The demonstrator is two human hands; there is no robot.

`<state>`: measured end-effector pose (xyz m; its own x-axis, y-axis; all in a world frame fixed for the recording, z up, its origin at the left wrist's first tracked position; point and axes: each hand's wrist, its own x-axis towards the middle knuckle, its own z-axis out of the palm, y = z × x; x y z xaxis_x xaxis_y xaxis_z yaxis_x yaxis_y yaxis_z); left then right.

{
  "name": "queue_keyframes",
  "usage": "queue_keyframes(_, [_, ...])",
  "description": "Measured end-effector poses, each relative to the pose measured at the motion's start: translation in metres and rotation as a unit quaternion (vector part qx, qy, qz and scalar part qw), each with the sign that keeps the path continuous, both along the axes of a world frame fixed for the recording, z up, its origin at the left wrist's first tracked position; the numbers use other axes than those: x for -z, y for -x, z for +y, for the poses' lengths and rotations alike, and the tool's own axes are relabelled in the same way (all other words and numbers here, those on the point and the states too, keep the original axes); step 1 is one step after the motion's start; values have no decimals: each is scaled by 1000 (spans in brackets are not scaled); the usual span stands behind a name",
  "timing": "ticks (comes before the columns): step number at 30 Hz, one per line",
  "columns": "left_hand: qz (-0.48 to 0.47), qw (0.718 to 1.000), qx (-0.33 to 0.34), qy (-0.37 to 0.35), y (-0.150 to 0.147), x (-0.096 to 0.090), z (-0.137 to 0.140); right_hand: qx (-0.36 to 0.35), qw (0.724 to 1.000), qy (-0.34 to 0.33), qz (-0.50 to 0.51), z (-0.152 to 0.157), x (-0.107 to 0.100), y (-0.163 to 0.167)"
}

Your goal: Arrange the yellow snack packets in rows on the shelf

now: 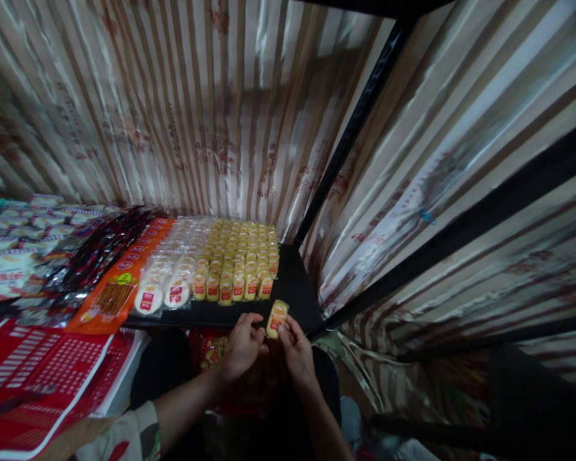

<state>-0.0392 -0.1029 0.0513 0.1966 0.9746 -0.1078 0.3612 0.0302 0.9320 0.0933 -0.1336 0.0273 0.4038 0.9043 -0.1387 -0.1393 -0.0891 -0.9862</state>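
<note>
Locate one yellow wrapped snack packet (pixel 277 319) in the right hand (pixel 298 353), seen against the front edge of the black shelf (pixel 297 275). Find it nearer the wearer than the standing yellow packets (pixel 237 262), just off the right-hand end of their front row. Read as an oblong, with long axis near vertical in the view and tilted slightly clockwise. Directed with upper end away from the wearer and a little to the right, and with lower end toward the wearer and a little to the left. Turned with the printed label, red and orange, toward the wearer. Compare with the front row: roughly matched in long axis, but slightly more tilted.

Clamped between right thumb and fingers at the lower right side of the packet. Observe the left hand (pixel 244 346) just beside the packet's left side, with fingers partly curled and thumb and forefinger tips apart. Cannot tell whether touching there.

Left of the standing yellow packets, note round white packets (pixel 176 292) in two rows, with red labels toward the wearer. Farther left, note an orange bag (pixel 110 291) laid lengthwise from the shelf's front edge toward the striped sheet (pixel 249 128) behind.
</note>
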Motion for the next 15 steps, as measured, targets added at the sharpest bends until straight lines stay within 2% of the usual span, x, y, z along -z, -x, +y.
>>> queue_keyframes(6, [68,989,51,-119,-12,-12,17,79,990,-32,-113,37,16,-28])
queue_keyframes(11, [110,963,92,-226,-29,-18,38,76,970,-55,-222,74,19,-48])
queue_keyframes(15, [158,937,80,-302,-35,-34,70,67,966,-71,-240,100,23,-54])
